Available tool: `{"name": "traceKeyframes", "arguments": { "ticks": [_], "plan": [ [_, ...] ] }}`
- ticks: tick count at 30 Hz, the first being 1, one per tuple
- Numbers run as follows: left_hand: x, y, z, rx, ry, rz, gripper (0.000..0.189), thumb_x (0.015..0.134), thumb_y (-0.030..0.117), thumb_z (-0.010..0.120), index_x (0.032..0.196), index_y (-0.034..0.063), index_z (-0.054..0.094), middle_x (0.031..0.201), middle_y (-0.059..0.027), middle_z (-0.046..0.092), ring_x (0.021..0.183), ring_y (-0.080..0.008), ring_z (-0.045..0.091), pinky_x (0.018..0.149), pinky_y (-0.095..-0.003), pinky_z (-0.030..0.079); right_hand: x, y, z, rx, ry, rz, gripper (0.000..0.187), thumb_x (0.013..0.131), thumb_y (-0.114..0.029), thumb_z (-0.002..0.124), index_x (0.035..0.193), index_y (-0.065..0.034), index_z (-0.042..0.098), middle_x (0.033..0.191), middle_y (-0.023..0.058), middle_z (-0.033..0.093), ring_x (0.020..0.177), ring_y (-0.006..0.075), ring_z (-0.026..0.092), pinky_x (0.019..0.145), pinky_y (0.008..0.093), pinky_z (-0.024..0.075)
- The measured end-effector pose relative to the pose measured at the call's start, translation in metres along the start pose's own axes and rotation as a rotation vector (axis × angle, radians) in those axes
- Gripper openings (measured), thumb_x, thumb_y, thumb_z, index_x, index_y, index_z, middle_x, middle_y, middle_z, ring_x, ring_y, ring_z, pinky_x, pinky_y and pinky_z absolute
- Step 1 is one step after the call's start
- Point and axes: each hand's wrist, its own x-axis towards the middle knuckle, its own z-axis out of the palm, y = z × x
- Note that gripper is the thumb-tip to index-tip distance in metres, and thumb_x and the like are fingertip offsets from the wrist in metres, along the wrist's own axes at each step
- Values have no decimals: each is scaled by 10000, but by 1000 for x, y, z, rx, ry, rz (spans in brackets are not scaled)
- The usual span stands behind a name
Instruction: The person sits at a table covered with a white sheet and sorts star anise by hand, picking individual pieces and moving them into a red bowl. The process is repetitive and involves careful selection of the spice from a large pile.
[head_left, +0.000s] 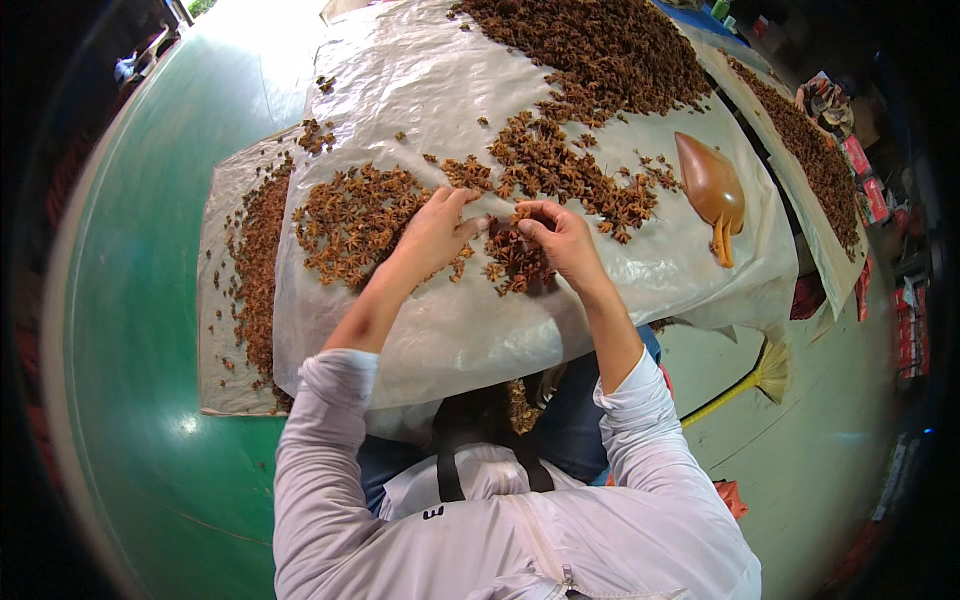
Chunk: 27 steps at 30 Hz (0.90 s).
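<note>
Over a table covered with pale plastic sheeting (465, 337), both my hands are among dried star anise. My left hand (435, 229) is beside the right edge of a loose patch of lighter brown star anise (356, 217); its thumb and forefinger are apart, and I see nothing held between them. With thumb and fingertips, my right hand (561, 238) pinches a small star anise piece (518, 217), partly covered by the fingers. Below it lies a darker star anise cluster (517, 262), partly hidden by that hand. Beyond the hands, a band of star anise (555, 161) runs towards a large heap (600, 52).
A brown scoop-like vessel (709, 180) lies right on the sheeting. More star anise (262, 270) is spread on a lower sheet at left. Another covered surface (802, 142) carries star anise at right, with a person (825, 101) beyond. A yellow-handled broom (769, 371) is by the floor.
</note>
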Motion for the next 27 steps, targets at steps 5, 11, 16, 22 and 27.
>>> {"name": "traceKeyframes", "arguments": {
  "ticks": [5,11,16,22,27],
  "plan": [
    [-18,3,12,-575,-16,-313,170,916,164,646,979,9,617,770,-35,615,645,-94,553,615,-259,479,-17,-18,19,57,-36,-79,219,903,-83,650,1104,2,629,975,22,652,860,85,603,768,229,494],
    [-58,36,14,-237,86,57,168,797,-4,628,959,-17,588,883,-164,616,817,-323,604,685,-389,474,-51,-49,23,292,-236,-132,167,895,-24,622,1061,-10,632,962,37,641,850,108,591,749,253,490],
    [-79,65,-19,-304,-15,71,133,832,-27,601,956,-15,556,862,-144,579,774,-268,575,664,-350,458,-72,-80,33,135,-245,-418,169,853,-47,672,1022,-36,675,937,42,643,883,147,592,777,276,479],
    [-90,72,-33,-753,-136,-202,118,999,127,515,913,53,548,807,35,498,698,-59,422,613,-221,362,-90,-102,33,-135,-328,-622,166,810,-67,702,975,-69,717,878,53,621,838,182,587,746,296,464],
    [-93,61,-20,-1479,-11,-77,126,1015,159,486,932,78,534,827,25,517,661,-67,425,599,-208,373,-85,-74,39,438,-294,-77,96,879,-84,671,953,-28,698,904,43,611,778,121,591,698,256,471]
  ]
}}
